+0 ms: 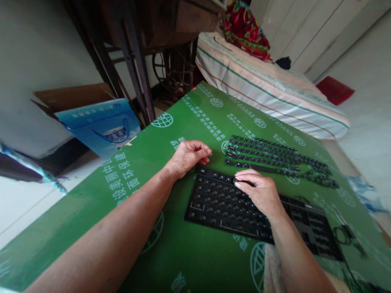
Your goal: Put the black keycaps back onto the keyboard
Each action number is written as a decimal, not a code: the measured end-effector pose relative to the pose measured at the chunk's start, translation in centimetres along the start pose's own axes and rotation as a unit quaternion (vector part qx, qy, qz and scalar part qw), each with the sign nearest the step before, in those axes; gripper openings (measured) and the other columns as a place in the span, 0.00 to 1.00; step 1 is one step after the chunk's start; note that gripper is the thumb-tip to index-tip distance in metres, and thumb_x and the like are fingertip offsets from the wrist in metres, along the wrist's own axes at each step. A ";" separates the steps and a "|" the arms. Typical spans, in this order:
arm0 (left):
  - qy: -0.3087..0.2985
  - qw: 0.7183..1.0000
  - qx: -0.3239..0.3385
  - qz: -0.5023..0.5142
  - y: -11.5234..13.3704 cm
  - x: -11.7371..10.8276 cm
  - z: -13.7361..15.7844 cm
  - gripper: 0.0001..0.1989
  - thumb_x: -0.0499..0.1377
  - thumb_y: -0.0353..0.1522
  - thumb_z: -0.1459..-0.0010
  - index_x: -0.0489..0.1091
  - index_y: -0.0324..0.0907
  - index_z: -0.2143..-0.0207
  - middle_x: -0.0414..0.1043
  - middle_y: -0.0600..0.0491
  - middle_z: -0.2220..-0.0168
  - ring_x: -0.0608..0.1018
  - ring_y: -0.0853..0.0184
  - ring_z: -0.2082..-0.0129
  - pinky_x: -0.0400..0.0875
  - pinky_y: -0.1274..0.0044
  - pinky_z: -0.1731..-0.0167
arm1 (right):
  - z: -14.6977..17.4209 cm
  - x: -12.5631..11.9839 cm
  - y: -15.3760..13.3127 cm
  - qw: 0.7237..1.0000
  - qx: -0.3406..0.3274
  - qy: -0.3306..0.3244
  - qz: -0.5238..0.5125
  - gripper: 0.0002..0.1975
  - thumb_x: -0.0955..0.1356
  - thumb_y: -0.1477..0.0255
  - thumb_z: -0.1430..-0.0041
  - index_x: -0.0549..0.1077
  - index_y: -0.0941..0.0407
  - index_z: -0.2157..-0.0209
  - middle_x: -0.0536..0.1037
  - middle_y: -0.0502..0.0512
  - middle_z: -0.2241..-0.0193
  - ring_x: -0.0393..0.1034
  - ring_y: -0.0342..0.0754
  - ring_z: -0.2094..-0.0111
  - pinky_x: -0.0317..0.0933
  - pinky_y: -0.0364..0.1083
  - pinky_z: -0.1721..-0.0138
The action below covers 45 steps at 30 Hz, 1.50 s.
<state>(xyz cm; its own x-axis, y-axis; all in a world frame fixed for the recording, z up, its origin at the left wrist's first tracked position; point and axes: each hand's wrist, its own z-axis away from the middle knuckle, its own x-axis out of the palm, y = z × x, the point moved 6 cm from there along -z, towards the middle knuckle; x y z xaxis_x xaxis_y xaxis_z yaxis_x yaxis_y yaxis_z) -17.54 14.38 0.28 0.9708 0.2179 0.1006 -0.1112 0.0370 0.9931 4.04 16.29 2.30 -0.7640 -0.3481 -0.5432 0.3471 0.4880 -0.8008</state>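
A black keyboard (214,228) lies on the green table, its main block bare of caps, with the switches showing. Several keycaps (220,176) sit along the left of its top row. My right hand (259,191) is over that row, thumb and fingers pinched on a dark keycap mostly covered by the fingers. Just beyond the keyboard's top left corner is my left hand (191,156), its fingers curled in and thumb against them; whatever they may hold is hidden. Loose keycaps (259,154) lie in rows behind the keyboard, to the right.
The green table (146,260) carries white printing. A cable (343,236) and a thin tool-like object (351,232) lie at the right. A cloth (273,264) is at the near edge. Beyond stand a blue box (100,122), a treadle stand (134,61) and a bed (259,77).
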 end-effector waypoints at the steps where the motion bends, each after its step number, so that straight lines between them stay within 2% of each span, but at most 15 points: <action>1: 0.001 1.000 0.000 0.002 0.0 0.0 0.0 0.08 0.63 0.34 0.56 0.72 0.37 0.76 0.72 0.54 0.81 0.72 0.74 0.81 0.68 0.81 0.77 | 0.0 0.0 0.0 1.000 0.000 0.001 -0.002 0.03 0.71 0.72 0.49 0.78 0.54 0.71 0.79 0.54 0.67 0.73 0.47 0.64 0.67 0.47 0.58; 25: -0.003 1.000 0.022 0.018 -0.1 0.2 -0.1 0.05 0.62 0.31 0.55 0.72 0.37 0.76 0.72 0.54 0.82 0.72 0.75 0.82 0.68 0.81 0.78 | -0.1 -0.1 0.2 1.000 0.016 -0.011 0.009 0.03 0.71 0.72 0.50 0.79 0.53 0.71 0.80 0.53 0.68 0.74 0.48 0.65 0.69 0.48 0.60; 45: -0.002 1.000 0.019 0.013 -0.1 0.3 -0.1 0.05 0.62 0.31 0.55 0.72 0.37 0.76 0.72 0.55 0.82 0.72 0.74 0.82 0.68 0.81 0.78 | -0.3 0.0 -0.5 0.999 -0.013 -0.024 0.041 0.02 0.70 0.73 0.49 0.78 0.54 0.72 0.79 0.53 0.69 0.73 0.47 0.66 0.68 0.47 0.61</action>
<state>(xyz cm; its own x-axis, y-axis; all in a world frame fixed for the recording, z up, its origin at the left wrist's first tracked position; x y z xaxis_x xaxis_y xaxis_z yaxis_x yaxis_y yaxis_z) -17.31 14.49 0.25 0.9684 0.2149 0.1263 -0.1282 -0.0050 0.9917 3.73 16.32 2.76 -0.7063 -0.3446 -0.6184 0.3921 0.5369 -0.7470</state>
